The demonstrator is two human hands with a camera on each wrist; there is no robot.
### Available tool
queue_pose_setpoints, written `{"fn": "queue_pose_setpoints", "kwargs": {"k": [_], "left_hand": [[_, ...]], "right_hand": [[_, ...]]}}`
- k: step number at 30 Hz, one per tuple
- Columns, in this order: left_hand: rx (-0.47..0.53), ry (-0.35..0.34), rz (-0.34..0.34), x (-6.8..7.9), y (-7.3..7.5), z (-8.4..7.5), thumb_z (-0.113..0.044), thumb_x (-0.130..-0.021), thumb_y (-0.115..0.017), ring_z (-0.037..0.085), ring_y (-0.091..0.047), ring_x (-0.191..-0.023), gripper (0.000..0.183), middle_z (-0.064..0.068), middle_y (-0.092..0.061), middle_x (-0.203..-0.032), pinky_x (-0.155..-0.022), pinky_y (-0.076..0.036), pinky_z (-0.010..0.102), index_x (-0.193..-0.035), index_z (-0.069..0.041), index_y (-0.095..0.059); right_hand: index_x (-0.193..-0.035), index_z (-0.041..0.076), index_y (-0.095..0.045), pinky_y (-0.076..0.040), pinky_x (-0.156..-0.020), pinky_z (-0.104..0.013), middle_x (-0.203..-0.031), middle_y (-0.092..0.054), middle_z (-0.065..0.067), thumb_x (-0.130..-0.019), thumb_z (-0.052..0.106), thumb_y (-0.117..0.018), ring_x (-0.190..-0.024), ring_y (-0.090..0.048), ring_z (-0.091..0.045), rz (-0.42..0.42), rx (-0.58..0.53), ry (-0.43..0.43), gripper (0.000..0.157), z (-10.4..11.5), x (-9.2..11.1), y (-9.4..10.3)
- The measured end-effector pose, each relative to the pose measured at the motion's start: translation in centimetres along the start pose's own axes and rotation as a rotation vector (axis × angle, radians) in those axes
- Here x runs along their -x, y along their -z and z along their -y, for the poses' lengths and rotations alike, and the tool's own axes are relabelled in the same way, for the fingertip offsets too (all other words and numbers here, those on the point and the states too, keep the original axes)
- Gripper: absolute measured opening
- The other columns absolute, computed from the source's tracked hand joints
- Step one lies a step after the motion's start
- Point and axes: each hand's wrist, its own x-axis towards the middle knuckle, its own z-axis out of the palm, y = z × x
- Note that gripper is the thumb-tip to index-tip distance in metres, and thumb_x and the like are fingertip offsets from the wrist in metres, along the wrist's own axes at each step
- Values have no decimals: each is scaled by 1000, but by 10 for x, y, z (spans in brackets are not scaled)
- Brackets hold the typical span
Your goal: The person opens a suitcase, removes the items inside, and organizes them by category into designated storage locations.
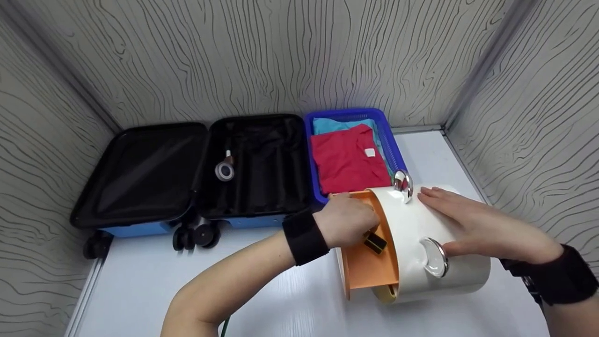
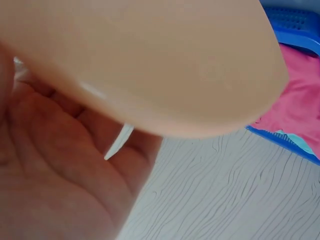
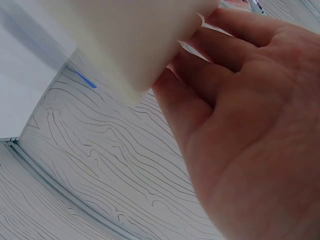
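Drawer [image 1: 367, 274] juts from the white organizer [image 1: 408, 224]; the left hand [image 1: 345, 221] reaches inside beside a black-gold box [image 1: 376, 243], its grip hidden; the right hand [image 1: 486, 230] rests, fingers extended, on the organizer.

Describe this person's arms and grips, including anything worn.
The left forearm and right forearm show no sleeves. A wide, plain black left band and similar right band circle the wrists. The left grip and right grip wear no gloves.

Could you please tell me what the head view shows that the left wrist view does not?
Only the head view: the open suitcase, the right hand and a small black-and-gold item. Only the left wrist view: the left palm and a thin white strip. Both: the left hand, the blue basket and the red garment in it.
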Motion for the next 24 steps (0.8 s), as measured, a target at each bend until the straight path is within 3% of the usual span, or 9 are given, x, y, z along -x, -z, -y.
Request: {"fn": "queue_pose_setpoints", "kwargs": {"k": [7, 14, 18, 22, 24], "left_hand": [[6, 32, 42, -3, -3, -2, -16, -99, -65, 11, -61, -76, 15, -8, -72, -86, -70, -42, 30, -96, -24, -78], [-7, 65, 85, -5, -3, -4, -19, -96, -69, 11, -58, -71, 8, -8, -69, -83, -65, -38, 28, -94, -24, -76], [43, 66, 101, -6, -2, -3, -20, -92, -73, 11, -57, -72, 4, -9, -68, -83, -66, -38, 29, -94, -23, -75], [109, 42, 57, 1, -2, 1, -29, -92, -75, 10, -61, -84, 15, -8, -71, -95, -71, -42, 29, -106, -22, -77], [141, 37, 1, 9, -2, 4, -33, -94, -74, 10, -62, -94, 24, -7, -71, -105, -78, -45, 29, -115, -22, -76]], "right_hand": [[-161, 11, -34, -6, -104, 0, -164, -34, -11, -75, 30, -87, -149, -30, -37, -18, 6, 35, 103, 0, 0, 0], [-161, 12, -34, -5, -103, 0, -164, -35, -9, -74, 31, -88, -149, -31, -36, -13, 17, 23, 104, -1, 0, 0], [-161, 12, -35, -5, -103, 1, -163, -35, -9, -73, 29, -88, -149, -32, -36, -21, 18, 15, 104, -2, 0, 0], [-161, 13, -35, -6, -103, 1, -163, -36, -9, -72, 29, -88, -148, -32, -35, -29, 30, 21, 104, -2, 0, -1], [-161, 13, -35, -6, -102, 1, -163, -36, -9, -73, 31, -88, -148, -33, -35, -28, 35, 21, 104, -2, -1, 0]]}}
